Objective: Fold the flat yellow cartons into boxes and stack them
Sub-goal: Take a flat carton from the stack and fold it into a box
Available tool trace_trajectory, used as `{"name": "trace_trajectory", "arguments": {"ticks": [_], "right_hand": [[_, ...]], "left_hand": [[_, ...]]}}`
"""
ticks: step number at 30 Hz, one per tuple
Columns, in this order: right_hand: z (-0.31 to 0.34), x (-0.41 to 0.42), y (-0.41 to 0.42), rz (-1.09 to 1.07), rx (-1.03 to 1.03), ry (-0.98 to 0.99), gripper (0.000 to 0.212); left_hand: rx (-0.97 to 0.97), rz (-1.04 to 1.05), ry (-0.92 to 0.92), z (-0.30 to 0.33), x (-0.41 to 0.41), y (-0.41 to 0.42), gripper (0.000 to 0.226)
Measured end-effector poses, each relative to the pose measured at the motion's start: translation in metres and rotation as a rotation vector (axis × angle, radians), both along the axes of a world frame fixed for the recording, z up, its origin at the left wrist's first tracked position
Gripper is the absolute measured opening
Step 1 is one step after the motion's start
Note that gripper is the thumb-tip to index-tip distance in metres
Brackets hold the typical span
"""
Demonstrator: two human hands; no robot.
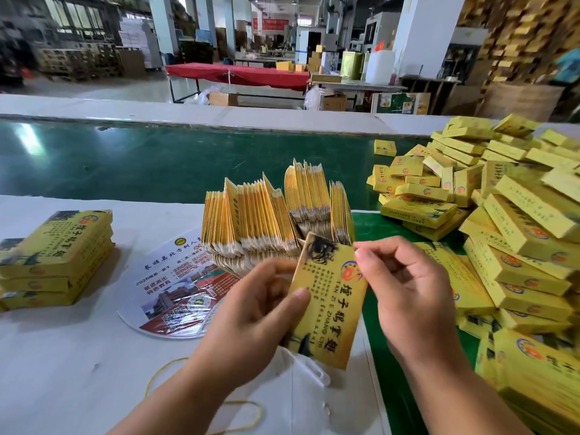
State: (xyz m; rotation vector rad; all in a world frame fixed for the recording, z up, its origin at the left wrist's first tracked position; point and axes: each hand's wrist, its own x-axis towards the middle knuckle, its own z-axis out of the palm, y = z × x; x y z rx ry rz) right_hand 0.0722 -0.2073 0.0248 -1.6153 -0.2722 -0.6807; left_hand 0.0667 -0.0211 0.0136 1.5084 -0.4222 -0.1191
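Observation:
I hold one flat yellow carton (pixel 329 296) with printed writing upright in front of me. My left hand (pixel 254 306) grips its left edge, thumb on the front face. My right hand (pixel 405 290) pinches its upper right edge. Just behind it a thick bundle of flat cartons (pixel 273 215) stands on edge on the white table. A big heap of folded yellow boxes (pixel 502 221) fills the right side. A short stack of yellow cartons (pixel 59 259) lies at the left.
A round printed fan (pixel 179 290) lies on the white table (pixel 62 356) under the bundle. Yellow rubber bands (pixel 163 372) and a white plastic bag (pixel 298 381) lie near my forearms. A green conveyor belt (pixel 157 158) runs across behind the table.

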Motion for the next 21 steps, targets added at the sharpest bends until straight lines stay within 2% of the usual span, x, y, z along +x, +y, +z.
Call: {"name": "trace_trajectory", "arguments": {"ticks": [1,3,5,7,11,16,21], "right_hand": [[-0.001,0.002,-0.003,-0.007,0.072,0.035,0.009],[-0.003,0.006,-0.007,-0.015,0.163,0.111,0.007],[-0.005,0.008,-0.008,-0.027,0.182,0.155,0.009],[-0.006,0.009,-0.006,-0.038,0.174,0.163,0.010],[-0.007,0.007,-0.005,-0.013,0.180,0.165,0.013],[-0.012,0.004,-0.003,0.042,0.017,0.232,0.021],[-0.005,-0.006,0.011,0.157,-0.164,0.265,0.028]], "left_hand": [[0.034,-0.045,0.018,0.001,0.002,0.001,0.020],[0.094,-0.108,0.029,0.001,0.005,0.004,0.029],[0.098,-0.126,0.047,0.004,0.007,0.008,0.035],[0.122,-0.066,0.030,0.009,0.007,0.011,0.030],[0.027,0.164,0.067,0.022,0.002,0.018,0.020],[-0.131,0.518,0.051,0.052,-0.006,0.073,0.027],[-0.010,0.994,-0.036,0.077,0.022,0.184,0.019]]}}
